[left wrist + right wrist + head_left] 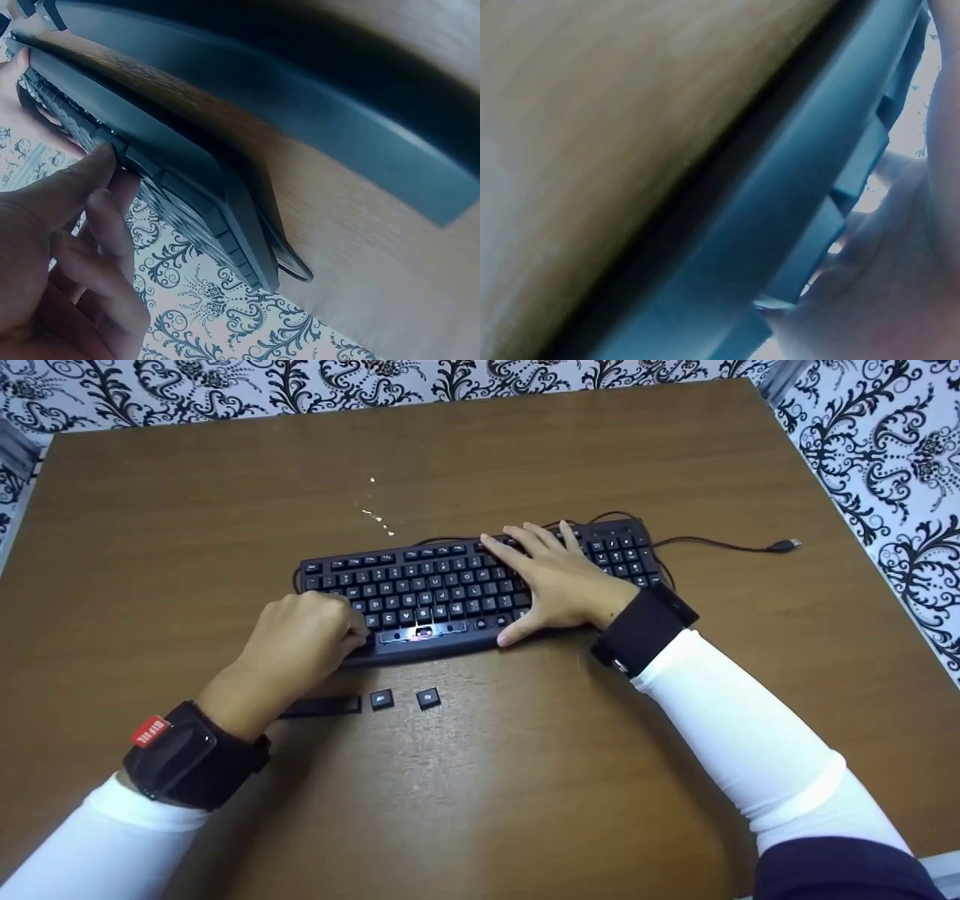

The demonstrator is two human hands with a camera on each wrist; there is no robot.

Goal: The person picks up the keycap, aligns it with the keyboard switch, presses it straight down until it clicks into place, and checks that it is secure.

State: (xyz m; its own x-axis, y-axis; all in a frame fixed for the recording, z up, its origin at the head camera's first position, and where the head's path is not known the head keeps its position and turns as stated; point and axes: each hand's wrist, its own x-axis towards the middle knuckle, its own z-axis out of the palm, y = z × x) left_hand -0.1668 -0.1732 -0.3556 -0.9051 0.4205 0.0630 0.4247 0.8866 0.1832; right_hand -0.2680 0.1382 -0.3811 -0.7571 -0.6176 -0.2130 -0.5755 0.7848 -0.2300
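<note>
A black keyboard (420,592) lies on the table with a bare slot (442,631) in its bottom row. At its lower left my left hand (300,634) pinches a keycap (112,142) between thumb and forefinger, as the left wrist view shows; the other fingers curl beneath. My right hand (559,577) rests with spread fingers across the keyboard's right part, thumb on the front edge. In front of the keyboard lie a loose space bar (330,706), partly hidden by the left wrist, and two loose keycaps, one left (381,700) and one right (428,698).
The keyboard's cable (712,542) runs behind it and ends at the right in a USB plug (784,546). Small pale flecks (377,517) lie on the wooden table (187,510) behind the keyboard. Black-and-white patterned material (877,450) surrounds the table.
</note>
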